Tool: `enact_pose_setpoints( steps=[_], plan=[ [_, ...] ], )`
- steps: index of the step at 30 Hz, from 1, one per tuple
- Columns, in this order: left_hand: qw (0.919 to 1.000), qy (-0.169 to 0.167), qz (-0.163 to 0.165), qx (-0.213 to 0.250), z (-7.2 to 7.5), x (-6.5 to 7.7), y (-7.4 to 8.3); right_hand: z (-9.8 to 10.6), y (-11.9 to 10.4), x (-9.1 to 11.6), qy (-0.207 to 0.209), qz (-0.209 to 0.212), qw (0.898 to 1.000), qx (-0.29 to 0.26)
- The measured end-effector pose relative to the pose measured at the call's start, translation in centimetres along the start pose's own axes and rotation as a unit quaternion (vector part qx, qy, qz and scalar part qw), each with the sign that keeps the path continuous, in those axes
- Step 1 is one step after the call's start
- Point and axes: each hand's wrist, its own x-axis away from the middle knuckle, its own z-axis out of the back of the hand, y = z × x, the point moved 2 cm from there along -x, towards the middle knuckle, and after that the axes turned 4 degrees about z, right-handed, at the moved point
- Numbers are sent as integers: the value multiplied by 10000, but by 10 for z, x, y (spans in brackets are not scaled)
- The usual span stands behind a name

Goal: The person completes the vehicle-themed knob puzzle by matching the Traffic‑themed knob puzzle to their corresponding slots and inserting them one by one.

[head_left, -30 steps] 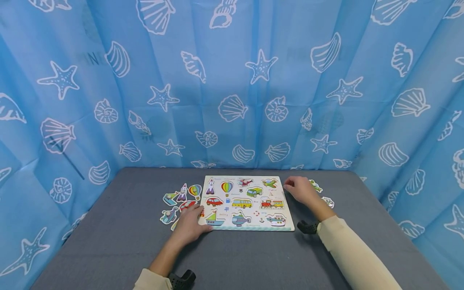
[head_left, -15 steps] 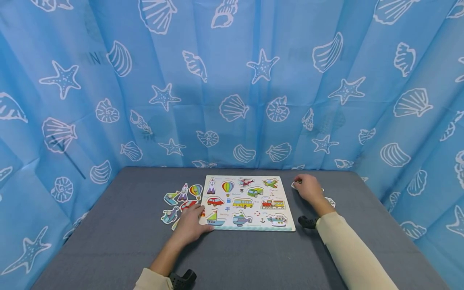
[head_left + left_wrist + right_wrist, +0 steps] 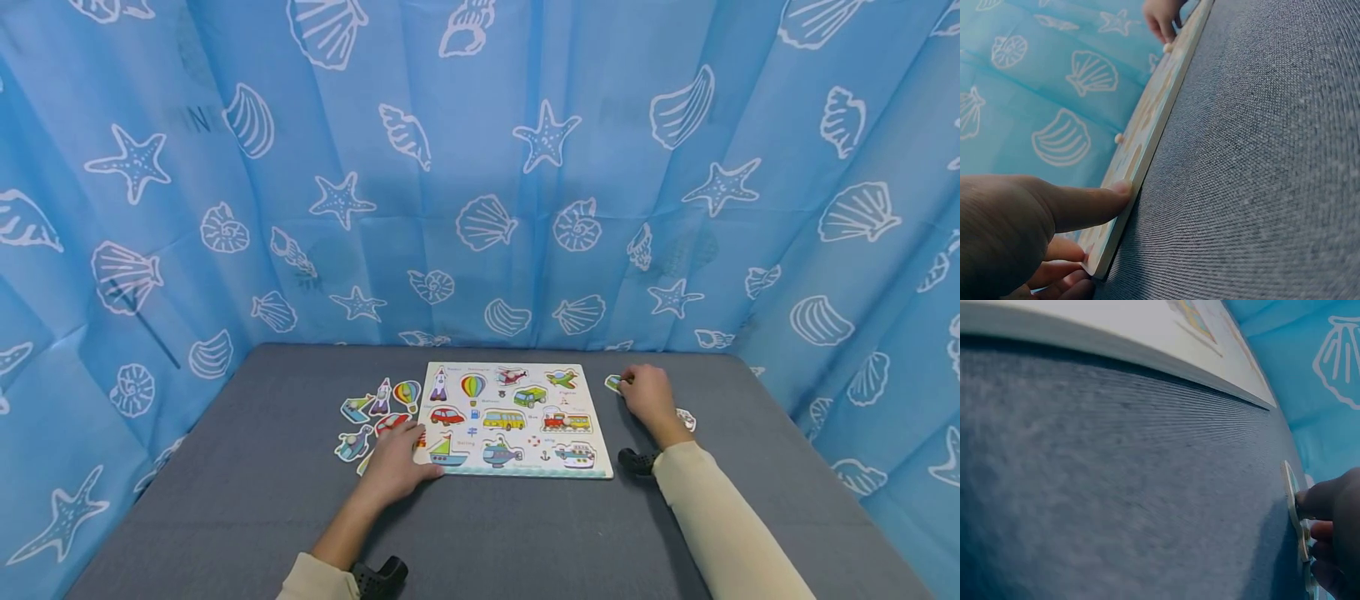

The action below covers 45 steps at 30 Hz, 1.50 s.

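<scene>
A wooden puzzle board (image 3: 511, 467) with vehicle pictures lies flat on the grey table. At its near left corner my left hand (image 3: 395, 467) grips the edge; in the left wrist view the thumb (image 3: 1094, 205) lies over the front edge, with fingers at the side. Right of the board, my right hand (image 3: 648, 398) pinches a small flat puzzle piece (image 3: 613, 383) showing some green; its full picture is covered by the fingers. From the right wrist, this piece (image 3: 1293, 503) appears close to the table surface under the thumb. A second loose piece (image 3: 686, 419) is partly behind the right wrist.
Several loose pieces lie left of the board, including a balloon (image 3: 407, 393), a rocket (image 3: 381, 397) and a red car (image 3: 392, 422) partly by the left hand. A blue shell-patterned curtain (image 3: 480, 275) hangs behind the table (image 3: 510, 542).
My right hand has moved rightward from the board's right edge, and a puzzle piece now shows at its fingertips. The left hand stays on the board's corner.
</scene>
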Motion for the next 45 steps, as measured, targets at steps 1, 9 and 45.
enact_pose_setpoints(
  steps=[1, 9, 45],
  plan=[
    [10000, -5, -2, -2, 0, 0, 0, 0, 0, 0, 64, -22, 10000, 18],
    [10000, -22, 4, 5, 0, 0, 0, -6, 3, 0, 103, -422, 9987, 276],
    [10000, -17, 87, -22, 0, 0, 0, -27, -70, -4, -450, 179, 9978, -443]
  ],
)
